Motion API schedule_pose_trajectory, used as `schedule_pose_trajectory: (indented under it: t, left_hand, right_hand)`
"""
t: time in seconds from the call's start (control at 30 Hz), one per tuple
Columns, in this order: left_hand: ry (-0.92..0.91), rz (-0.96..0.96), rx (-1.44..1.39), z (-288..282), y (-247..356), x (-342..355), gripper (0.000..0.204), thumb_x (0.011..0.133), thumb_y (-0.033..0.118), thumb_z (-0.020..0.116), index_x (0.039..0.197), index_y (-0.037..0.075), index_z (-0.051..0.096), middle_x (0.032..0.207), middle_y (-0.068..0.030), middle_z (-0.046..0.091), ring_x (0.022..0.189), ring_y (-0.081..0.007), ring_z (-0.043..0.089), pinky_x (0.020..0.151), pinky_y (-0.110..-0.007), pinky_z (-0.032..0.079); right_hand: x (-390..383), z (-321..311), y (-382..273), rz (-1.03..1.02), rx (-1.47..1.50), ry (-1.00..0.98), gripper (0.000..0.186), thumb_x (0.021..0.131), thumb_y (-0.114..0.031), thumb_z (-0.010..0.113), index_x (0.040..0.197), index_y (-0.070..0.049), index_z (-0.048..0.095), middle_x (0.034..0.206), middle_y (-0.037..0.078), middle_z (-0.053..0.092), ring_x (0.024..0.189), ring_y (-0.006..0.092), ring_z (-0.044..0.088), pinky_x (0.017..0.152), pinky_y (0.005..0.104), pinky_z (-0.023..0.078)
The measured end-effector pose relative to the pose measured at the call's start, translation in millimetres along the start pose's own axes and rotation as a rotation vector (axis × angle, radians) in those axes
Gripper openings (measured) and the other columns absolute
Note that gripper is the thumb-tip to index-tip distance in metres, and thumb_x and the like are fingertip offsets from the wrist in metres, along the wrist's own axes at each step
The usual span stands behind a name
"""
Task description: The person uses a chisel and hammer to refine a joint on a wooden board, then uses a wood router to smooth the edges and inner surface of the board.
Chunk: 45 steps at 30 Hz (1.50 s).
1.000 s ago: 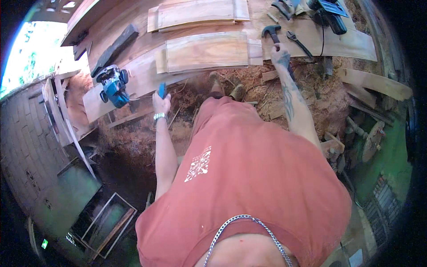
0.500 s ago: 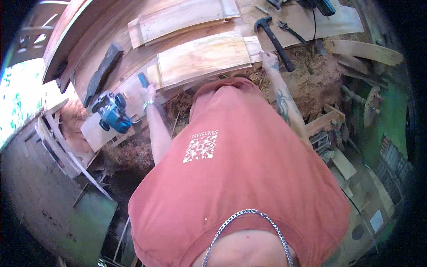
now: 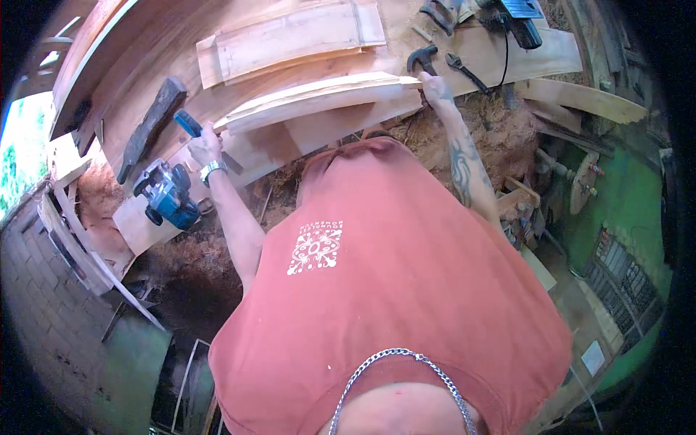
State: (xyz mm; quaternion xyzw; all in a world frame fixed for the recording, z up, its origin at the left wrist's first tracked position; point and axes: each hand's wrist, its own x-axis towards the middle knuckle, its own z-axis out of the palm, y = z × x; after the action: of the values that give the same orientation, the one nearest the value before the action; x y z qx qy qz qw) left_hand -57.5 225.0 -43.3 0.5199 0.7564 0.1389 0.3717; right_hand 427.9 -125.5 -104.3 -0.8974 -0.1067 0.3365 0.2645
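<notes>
A pale wooden panel [image 3: 319, 96] is tilted up, so its long edge and part of its face show in front of me. My left hand [image 3: 206, 150] is closed at its left end, with a blue-handled tool [image 3: 187, 122] also in the fingers. That tool's dark flat blade sticks out past the wrist and looks like a chisel's. My right hand [image 3: 433, 88] grips the narrower right end. Just beyond it lies a claw hammer [image 3: 422, 58], its handle mostly hidden behind the hand and forearm. A second pale panel [image 3: 290, 42] lies flat farther back.
A blue power tool with black knobs [image 3: 168, 196] stands at the left on the bench board [image 3: 141, 221]. Near it lies a dark rough wood piece [image 3: 152, 129]. An adjustable wrench [image 3: 466, 72] and another corded power tool [image 3: 520, 25] are at the far right. Sawdust [image 3: 493, 130] covers the near right.
The near panel has gone from lying flat to tilted up on edge. My left hand has moved left and up with the blue-handled tool. My right hand still holds the right end.
</notes>
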Motion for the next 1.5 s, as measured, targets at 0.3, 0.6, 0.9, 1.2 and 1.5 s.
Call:
schedule_pose_trajectory:
  t: [0.3,0.6,0.9,1.2,1.5]
  left_hand:
    - [0.393,0.385,0.494,-7.4,71.3,-50.1,0.053,0.087,0.05,0.074,0.084,-0.002,0.074,0.082,-0.0284,0.072,0.078,-0.0422,0.073,0.069,-0.053,0.055]
    - [-0.477,1.051,0.146,118.9,222.4,-247.3,0.03,0.09,0.03,0.075,0.108,0.008,0.065,0.088,-0.0184,0.073,0.08,-0.0402,0.072,0.068,-0.048,0.057]
    - [-0.781,1.19,0.339,231.6,254.2,-290.4,0.057,0.084,0.064,0.071,0.083,0.008,0.058,0.067,-0.0131,0.066,0.061,-0.0347,0.067,0.055,-0.047,0.051]
    - [-0.481,1.408,-0.001,248.4,241.4,-277.9,0.036,0.086,0.038,0.075,0.109,0.014,0.061,0.087,-0.0111,0.063,0.069,-0.0336,0.067,0.058,-0.047,0.056]
    - [-0.668,1.407,0.005,227.2,244.9,-265.5,0.031,0.094,0.035,0.068,0.111,0.013,0.056,0.081,-0.0112,0.064,0.068,-0.0319,0.067,0.055,-0.043,0.054]
  right_hand:
    - [-29.9,-33.6,-103.1,-0.3,-0.748,-0.1,0.051,0.097,-0.042,0.042,0.102,-0.003,0.075,0.117,0.024,0.071,0.107,0.0435,0.069,0.093,0.0518,0.055]
    - [11.8,-36.6,6.2,-0.26,-0.129,0.22,0.042,0.095,-0.04,0.065,0.104,0.0,0.07,0.097,0.028,0.072,0.1,0.0446,0.068,0.091,0.0504,0.051]
    - [23.7,-32.6,81.7,-0.393,-0.357,-0.069,0.044,0.091,-0.04,0.072,0.109,0.0,0.067,0.096,0.026,0.073,0.096,0.0429,0.07,0.086,0.049,0.054]
    - [11.6,-54.2,52.9,-0.307,-0.265,-0.054,0.045,0.09,-0.039,0.074,0.11,0.0,0.066,0.097,0.025,0.073,0.095,0.0414,0.071,0.084,0.0481,0.054]
    - [-40.1,-109.8,48.0,-0.17,-0.19,0.166,0.043,0.089,-0.039,0.077,0.11,-0.002,0.067,0.094,0.02,0.074,0.087,0.0318,0.073,0.079,0.0433,0.056]
